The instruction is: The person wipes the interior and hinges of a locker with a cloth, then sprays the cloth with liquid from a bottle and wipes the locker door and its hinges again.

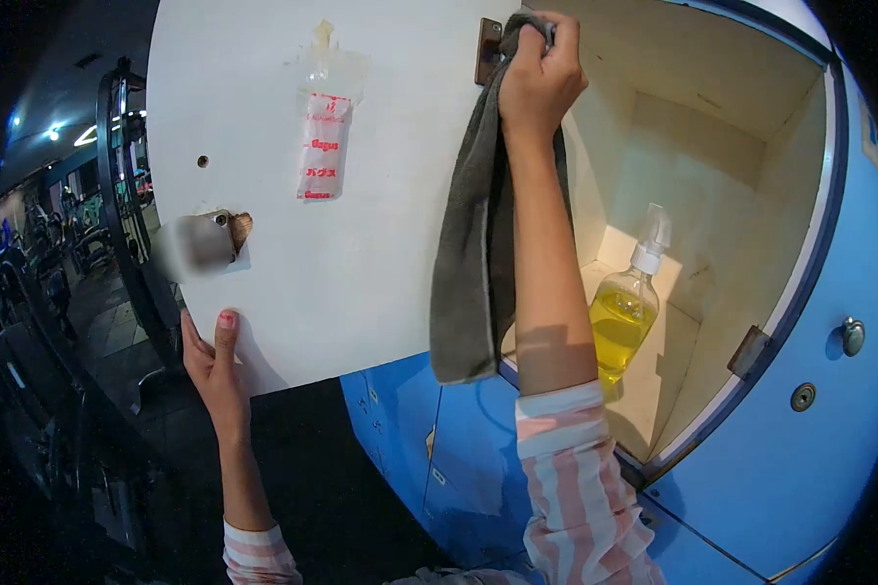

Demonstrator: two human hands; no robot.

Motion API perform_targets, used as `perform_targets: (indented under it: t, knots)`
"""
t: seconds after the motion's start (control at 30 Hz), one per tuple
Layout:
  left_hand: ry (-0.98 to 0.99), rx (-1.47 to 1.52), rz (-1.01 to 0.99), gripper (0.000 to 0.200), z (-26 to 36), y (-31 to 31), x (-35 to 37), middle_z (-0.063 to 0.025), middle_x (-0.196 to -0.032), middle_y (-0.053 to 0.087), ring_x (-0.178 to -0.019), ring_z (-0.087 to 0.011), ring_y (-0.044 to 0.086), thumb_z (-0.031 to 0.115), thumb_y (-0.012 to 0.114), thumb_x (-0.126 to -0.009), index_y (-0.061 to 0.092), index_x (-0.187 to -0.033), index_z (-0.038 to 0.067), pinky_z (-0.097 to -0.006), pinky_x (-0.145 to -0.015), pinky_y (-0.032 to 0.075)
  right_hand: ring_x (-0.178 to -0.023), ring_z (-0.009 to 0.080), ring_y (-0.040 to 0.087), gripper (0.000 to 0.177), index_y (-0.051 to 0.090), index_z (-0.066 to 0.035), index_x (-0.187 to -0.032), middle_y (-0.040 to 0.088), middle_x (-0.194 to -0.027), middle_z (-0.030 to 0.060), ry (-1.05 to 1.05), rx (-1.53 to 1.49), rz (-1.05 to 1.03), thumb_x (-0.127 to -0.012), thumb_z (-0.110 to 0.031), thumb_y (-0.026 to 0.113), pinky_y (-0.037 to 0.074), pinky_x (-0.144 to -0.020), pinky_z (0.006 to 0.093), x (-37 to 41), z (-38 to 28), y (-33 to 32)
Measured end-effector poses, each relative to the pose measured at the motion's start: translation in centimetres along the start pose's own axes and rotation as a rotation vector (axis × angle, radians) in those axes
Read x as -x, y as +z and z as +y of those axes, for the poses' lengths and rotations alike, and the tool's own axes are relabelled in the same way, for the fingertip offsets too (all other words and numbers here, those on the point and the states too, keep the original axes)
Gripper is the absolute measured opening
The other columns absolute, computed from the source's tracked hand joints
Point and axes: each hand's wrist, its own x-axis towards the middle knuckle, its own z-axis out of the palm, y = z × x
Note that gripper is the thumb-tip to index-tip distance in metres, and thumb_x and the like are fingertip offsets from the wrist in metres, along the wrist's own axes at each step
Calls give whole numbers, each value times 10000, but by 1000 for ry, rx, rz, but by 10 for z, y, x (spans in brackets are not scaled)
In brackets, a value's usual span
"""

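Observation:
My left hand (215, 366) grips the lower free edge of the white-faced locker door (380, 263), thumb on the inner face and fingers behind. Up near the hinge (489, 51), my right hand (544, 73) is closed on a dark grey cloth (468, 283) that hangs down along the door's hinge side. Inside the locker stands a clear spray bottle (622, 317) of yellow liquid with a white nozzle, partly hidden by my right forearm. A packet with red lettering (322, 146) is taped to the door's inner face.
The open locker compartment (693, 146) has cream walls and a dark rim. Blue locker doors (819, 322) flank it, one with a metal knob (853, 336). A lock plate (210, 239) sits on the open door. Gym equipment (54, 283) stands in the dim room at left.

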Motion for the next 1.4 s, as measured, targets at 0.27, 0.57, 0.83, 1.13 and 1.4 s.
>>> perform_targets:
  t: [0.27,0.57,0.83,1.13,1.4]
  knots:
    - [-9,0,-6,371,-4,-4,-1,-73,-901,523,-807,-107,462,261,570,-831,467,-1038,-28,-225,-747,366,-667,139,527,115,589,10,-770,587,-735,53,257,-403,38,-689,-18,511,423,-666,247,-17,41,-8]
    - [-31,8,-2,462,-10,-6,-2,-108,-979,528,-870,-121,481,266,574,-828,422,-1119,-59,-236,-796,372,-742,226,585,146,603,-27,-786,603,-756,139,155,-66,-361,-705,6,487,420,-731,273,-15,12,-23]
    - [-23,-35,23,558,-14,-6,-3,-140,-1015,523,-902,-147,497,310,578,-821,379,-1168,-79,-249,-819,375,-706,116,563,94,514,-12,-830,590,-720,65,203,-122,-430,-754,-28,461,438,-635,242,-24,-17,-20]
    - [-27,-17,-17,535,-3,-6,-1,-125,-987,523,-864,-137,489,316,579,-819,402,-1137,-76,-243,-800,373,-607,281,535,121,495,2,-788,530,-651,160,5,173,-124,-751,-90,426,405,-581,379,-16,-6,3]
    - [-32,6,22,505,-10,-5,-1,-118,-992,527,-865,-125,488,282,586,-820,407,-1132,-72,-236,-792,374,-618,314,543,118,505,3,-796,547,-671,163,89,14,-199,-746,-68,424,421,-595,375,-15,-11,-5]
